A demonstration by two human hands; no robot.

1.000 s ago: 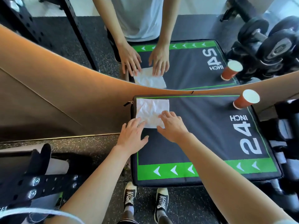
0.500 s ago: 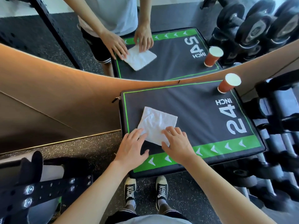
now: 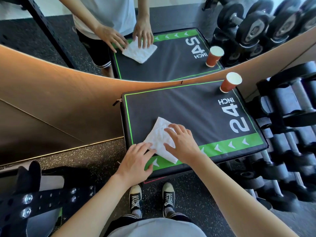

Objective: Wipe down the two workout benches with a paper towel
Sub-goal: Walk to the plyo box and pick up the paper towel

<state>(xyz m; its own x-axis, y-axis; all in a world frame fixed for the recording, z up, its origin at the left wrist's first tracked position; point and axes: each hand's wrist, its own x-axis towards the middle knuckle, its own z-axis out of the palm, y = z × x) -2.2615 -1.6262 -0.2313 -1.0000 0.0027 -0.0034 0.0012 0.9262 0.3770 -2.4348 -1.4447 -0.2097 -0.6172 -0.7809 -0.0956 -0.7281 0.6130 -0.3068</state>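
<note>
Paper towel (image 3: 159, 137) dragged nearer green stripe, box (image 3: 196, 113) marked "24 INCH"

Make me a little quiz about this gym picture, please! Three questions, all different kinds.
1. True or false: the paper cup stands on the near green stripe.
2. Which hands press on the paper towel? A) left only B) right only C) both
3. Fill in: the big number on the black pad is ___.

Key
1. False: it stands at the far right corner, by the mirror.
2. C: left hand and right hand.
3. 24
</note>
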